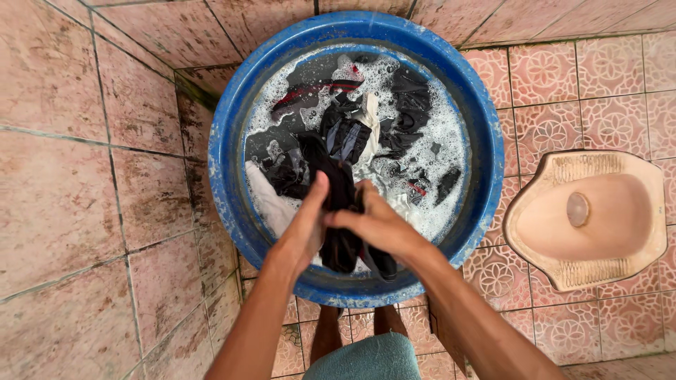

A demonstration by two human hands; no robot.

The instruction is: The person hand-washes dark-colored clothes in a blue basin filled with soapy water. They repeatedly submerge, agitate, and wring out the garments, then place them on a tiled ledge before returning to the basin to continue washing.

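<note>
A large blue plastic basin (pixel 232 112) stands on the tiled floor, filled with soapy water and several dark and white clothes. My left hand (pixel 306 225) and my right hand (pixel 377 225) are pressed together over the basin's near side. Both grip a wet black garment (pixel 340 190) that hangs down between them toward the rim. A dark piece with a red stripe (pixel 317 88) floats at the far side. White cloth (pixel 271 204) lies in the suds just left of my left hand.
A pink squat toilet pan (pixel 588 218) is set into the patterned floor tiles to the right of the basin. A stained pink tiled wall (pixel 77 190) rises on the left. My knees and teal shorts (pixel 366 355) show below the basin.
</note>
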